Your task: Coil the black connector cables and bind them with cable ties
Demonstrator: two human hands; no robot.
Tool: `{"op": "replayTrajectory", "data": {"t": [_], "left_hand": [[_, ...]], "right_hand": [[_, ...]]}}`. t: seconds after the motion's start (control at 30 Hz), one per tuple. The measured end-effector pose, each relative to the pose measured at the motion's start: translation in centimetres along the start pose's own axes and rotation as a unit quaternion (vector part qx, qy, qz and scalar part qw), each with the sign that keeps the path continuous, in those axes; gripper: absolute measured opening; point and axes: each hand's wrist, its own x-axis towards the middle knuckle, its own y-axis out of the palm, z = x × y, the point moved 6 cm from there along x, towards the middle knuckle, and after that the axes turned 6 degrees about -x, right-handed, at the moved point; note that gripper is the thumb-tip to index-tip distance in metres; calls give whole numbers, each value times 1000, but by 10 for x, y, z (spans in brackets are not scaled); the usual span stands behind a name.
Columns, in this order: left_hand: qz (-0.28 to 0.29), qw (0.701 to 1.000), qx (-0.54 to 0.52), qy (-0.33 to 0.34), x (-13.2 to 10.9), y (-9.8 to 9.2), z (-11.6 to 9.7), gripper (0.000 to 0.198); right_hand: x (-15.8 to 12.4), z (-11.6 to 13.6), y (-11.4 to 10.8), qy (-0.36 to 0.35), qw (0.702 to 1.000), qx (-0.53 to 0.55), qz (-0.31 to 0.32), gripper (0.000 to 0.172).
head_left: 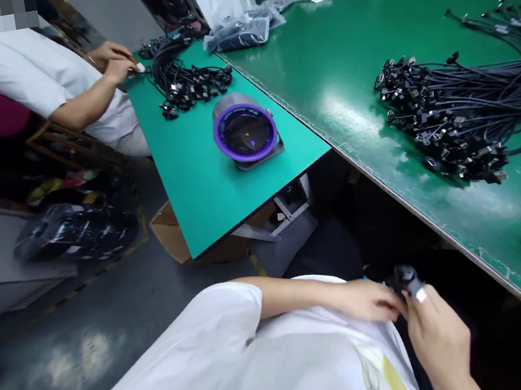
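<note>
Low in front of my white shirt, my two hands meet close together. My right hand (439, 333) is closed around a black cable (406, 276), its dark connector end sticking up past the thumb with a small pale piece by the thumb tip. From the left, my left hand (370, 300) reaches in with curled fingers, pinched on the same cable just beside the right hand. Blur and overlap hide its fingertips. On the green table to the right lies a big pile of black cables (456, 118) with metal-tipped plugs.
A purple-rimmed round fan (247, 132) stands on the lighter green side table (204, 210). Behind it lie more black cables (187, 78), where a co-worker's hands (117, 63) are busy. Plastic-bagged goods (241, 30) sit farther back. The large table's edge (445, 235) runs along my right.
</note>
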Motion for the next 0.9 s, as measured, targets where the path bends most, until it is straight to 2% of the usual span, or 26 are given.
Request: {"op": "replayTrajectory", "data": {"t": [0.07,0.1,0.17,0.23,0.3,0.33,0.37,0.47,0.5,0.53,0.63,0.7,0.73,0.8,0.9], "left_hand": [[-84,995,-51,-33,8,-23,7,28],[-108,992,-63,-34,8,-32,4,34],[-118,986,-112,-20,0,-40,-12,38],[-49,988,-150,7,-13,-30,-35,43],[40,989,-140,16,-26,-12,-53,51],[42,991,-123,14,-29,-7,-56,53],[4,994,-107,11,-30,-7,-55,50],[-196,975,-104,12,-27,-23,-37,47],[-218,968,-125,5,-25,-25,-29,52],[-207,965,-160,-9,-21,-23,-20,55],[-122,947,-291,-54,-15,-11,-7,48],[-104,946,-304,-40,-15,-10,-11,45],[-104,951,-289,-23,-15,-12,-14,42],[-125,958,-258,10,-12,-15,-21,38],[-188,943,-272,39,-5,-19,-24,34]], "right_hand": [[-2,24,4,-84,996,-15,-8,25],[-4,30,9,-112,994,-1,6,25],[-6,32,18,-134,990,33,31,26],[-3,19,21,-118,991,44,37,27],[4,0,17,-65,997,32,40,27],[7,-8,13,-30,998,30,43,26],[11,-15,8,8,999,33,43,25],[19,-20,-6,74,996,52,12,21],[21,-17,-7,75,996,49,4,22],[21,-13,-5,68,997,36,1,23],[15,2,7,-5,1000,-24,2,23],[6,8,15,-50,999,-20,-3,21],[3,8,18,-52,999,15,-1,21],[1,4,25,-2,993,119,24,21],[4,1,32,96,973,204,46,31]]}}
